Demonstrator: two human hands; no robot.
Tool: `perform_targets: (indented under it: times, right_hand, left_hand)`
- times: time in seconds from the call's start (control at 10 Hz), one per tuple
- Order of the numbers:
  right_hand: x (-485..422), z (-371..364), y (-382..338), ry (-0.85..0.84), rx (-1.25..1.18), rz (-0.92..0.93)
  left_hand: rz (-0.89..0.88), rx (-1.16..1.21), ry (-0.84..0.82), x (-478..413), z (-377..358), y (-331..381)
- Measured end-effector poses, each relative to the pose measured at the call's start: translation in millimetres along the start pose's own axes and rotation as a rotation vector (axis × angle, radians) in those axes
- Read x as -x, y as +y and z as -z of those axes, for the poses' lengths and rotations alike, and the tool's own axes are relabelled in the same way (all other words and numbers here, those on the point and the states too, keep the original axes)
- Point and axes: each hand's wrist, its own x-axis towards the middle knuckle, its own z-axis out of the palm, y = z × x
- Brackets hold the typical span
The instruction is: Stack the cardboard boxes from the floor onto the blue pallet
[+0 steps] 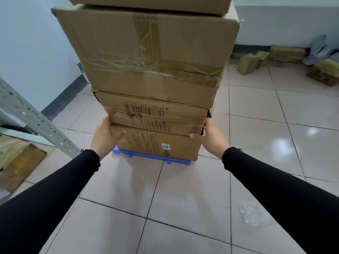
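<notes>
A tall stack of cardboard boxes stands on the blue pallet (146,156), whose front edge shows under the bottom box (161,143). Above that sits a flat barcode box (156,114), then a big taped box (146,55), and a further box (150,3) cut off by the frame's top. My left hand (105,134) presses the stack's left side where the barcode box meets the bottom box, thumb on the front face. My right hand (211,136) holds the right side at the same height. Both arms wear black sleeves.
A grey metal shelf upright (34,121) slants at the left, with a worn carton (16,162) below it. Small cardboard packages (251,63) and bags (324,70) lie along the far right wall. Crumpled clear plastic (253,214) lies on the tiled floor.
</notes>
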Motion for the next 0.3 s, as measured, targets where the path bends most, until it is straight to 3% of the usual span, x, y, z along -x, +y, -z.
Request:
perform_targets:
  times: [0.3]
  right_hand:
    - [14,39,-9,-0.145,0.407,0.052]
  left_hand:
    - [-0.024,-0.386,-0.301,26,10,30]
